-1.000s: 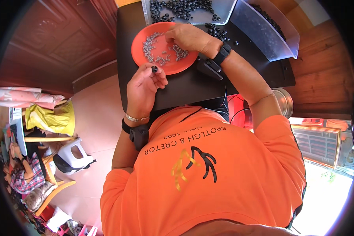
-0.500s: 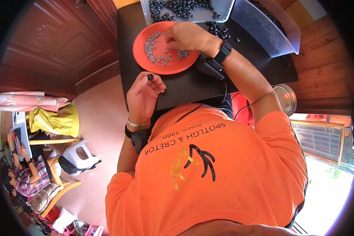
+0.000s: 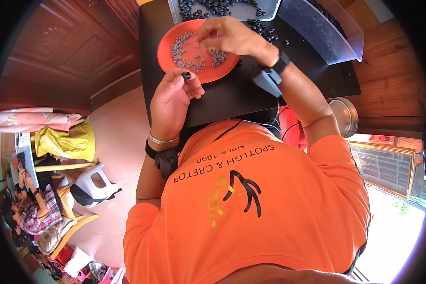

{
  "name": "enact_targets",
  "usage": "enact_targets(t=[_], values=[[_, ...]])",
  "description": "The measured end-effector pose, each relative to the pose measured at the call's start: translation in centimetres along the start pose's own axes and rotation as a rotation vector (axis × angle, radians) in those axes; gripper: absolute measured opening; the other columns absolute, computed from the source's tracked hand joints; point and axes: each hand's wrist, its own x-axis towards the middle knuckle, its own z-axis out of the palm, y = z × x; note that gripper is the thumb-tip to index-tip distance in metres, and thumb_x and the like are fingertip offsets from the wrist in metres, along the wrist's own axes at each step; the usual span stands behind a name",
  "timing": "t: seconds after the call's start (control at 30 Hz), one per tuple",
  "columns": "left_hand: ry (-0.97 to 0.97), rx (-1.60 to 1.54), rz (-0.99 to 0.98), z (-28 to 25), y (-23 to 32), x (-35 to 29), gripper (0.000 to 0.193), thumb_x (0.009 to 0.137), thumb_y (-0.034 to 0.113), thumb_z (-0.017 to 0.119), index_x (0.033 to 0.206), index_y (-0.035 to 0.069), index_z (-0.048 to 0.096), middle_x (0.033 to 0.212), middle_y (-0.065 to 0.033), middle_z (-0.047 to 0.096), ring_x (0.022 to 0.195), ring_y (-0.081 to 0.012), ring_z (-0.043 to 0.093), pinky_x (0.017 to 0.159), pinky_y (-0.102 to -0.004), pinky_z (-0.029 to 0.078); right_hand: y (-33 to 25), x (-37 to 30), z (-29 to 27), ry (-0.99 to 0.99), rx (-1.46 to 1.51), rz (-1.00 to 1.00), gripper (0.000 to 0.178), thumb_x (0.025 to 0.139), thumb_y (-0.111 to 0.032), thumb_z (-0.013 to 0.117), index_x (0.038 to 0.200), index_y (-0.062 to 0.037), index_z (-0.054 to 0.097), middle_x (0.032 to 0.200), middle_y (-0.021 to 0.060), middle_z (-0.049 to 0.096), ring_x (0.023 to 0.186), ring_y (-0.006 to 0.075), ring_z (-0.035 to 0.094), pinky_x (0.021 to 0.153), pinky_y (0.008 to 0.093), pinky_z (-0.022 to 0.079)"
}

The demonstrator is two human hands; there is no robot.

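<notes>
My left hand (image 3: 173, 97) is palm up just in front of a round orange plate (image 3: 164, 53), its thumb and fingers closed on a small black bead-like piece (image 3: 186, 75) with a hole. Many tiny silvery metal parts (image 3: 179, 49) lie scattered in a loose ring on the plate. Over the plate's right side is my right hand (image 3: 234, 37), fingers bent and thumb drawn in toward the fingertips. Whatever is between them is too small to make out.
Behind the plate stands a clear plastic bin (image 3: 270, 13) of black round pieces. Several loose black pieces (image 3: 265, 32) lie on the dark table (image 3: 312, 66) beside it. A second clear bin (image 3: 326, 45) stands at the right. Off to the left sits another person (image 3: 38, 210).
My right hand has lifted slightly and drawn to the right from the metal parts. My left hand has moved up toward the plate's near rim, still holding the black bead-like piece.
</notes>
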Motion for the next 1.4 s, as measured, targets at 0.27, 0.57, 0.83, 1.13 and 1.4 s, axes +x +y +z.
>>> enact_targets(t=[0.27, 0.57, 0.83, 1.13, 1.4], values=[[-0.089, -0.009, 0.015, 2.0, -0.3, 1.0, 0.020, 0.093, 0.020, 0.045, 0.101, 0.003, 0.054, 0.089, -0.0084, 0.059, 0.079, -0.0185, 0.057, 0.073, -0.0299, 0.043, -4.9, -4.8, 0.5, 0.080, 0.813, -0.182, 0.008, 0.083, 0.000, 0.066, 0.090, -0.0021, 0.064, 0.083, 0.0011, 0.062, 0.079, 0.0101, 0.060, 0.073, 0.0249, 0.049], [-0.075, -0.096, -0.070, 2.3, -1.4, 1.2, 0.020, 0.093, 0.019, 0.047, 0.102, 0.003, 0.055, 0.087, -0.0074, 0.059, 0.079, -0.0190, 0.058, 0.073, -0.0308, 0.045, -4.3, -5.7, 1.6, 0.271, 0.536, -0.252, 0.008, 0.082, -0.005, 0.069, 0.088, -0.0025, 0.065, 0.083, 0.0013, 0.064, 0.076, 0.0088, 0.063, 0.066, 0.0219, 0.052], [-0.056, -0.141, -0.072, 2.3, -1.6, 1.1, 0.022, 0.093, 0.019, 0.047, 0.104, 0.002, 0.055, 0.087, -0.0079, 0.059, 0.080, -0.0194, 0.058, 0.074, -0.0317, 0.045, -3.9, -6.3, 2.0, 0.311, 0.450, -0.240, 0.010, 0.077, 0.000, 0.069, 0.086, -0.0035, 0.066, 0.082, 0.0035, 0.063, 0.080, 0.0151, 0.060, 0.075, 0.0287, 0.047], [-0.105, -0.070, -0.106, 1.5, -1.5, 1.2, 0.022, 0.093, 0.019, 0.046, 0.104, 0.003, 0.054, 0.085, -0.0085, 0.061, 0.078, -0.0202, 0.059, 0.073, -0.0317, 0.046, -3.3, -6.7, 2.4, 0.311, 0.271, -0.335, 0.013, 0.076, -0.002, 0.070, 0.088, -0.0041, 0.066, 0.083, 0.0056, 0.064, 0.081, 0.0195, 0.061, 0.076, 0.0312, 0.049], [-0.120, -0.153, -0.134, 1.3, -1.8, 1.0, 0.022, 0.094, 0.019, 0.046, 0.106, 0.003, 0.054, 0.088, -0.0098, 0.062, 0.079, -0.0216, 0.060, 0.072, -0.0326, 0.046, -3.6, -7.4, 2.3, 0.357, 0.275, -0.389, 0.019, 0.076, -0.006, 0.072, 0.094, -0.0051, 0.068, 0.092, 0.0077, 0.066, 0.087, 0.0228, 0.062, 0.080, 0.0337, 0.049]])
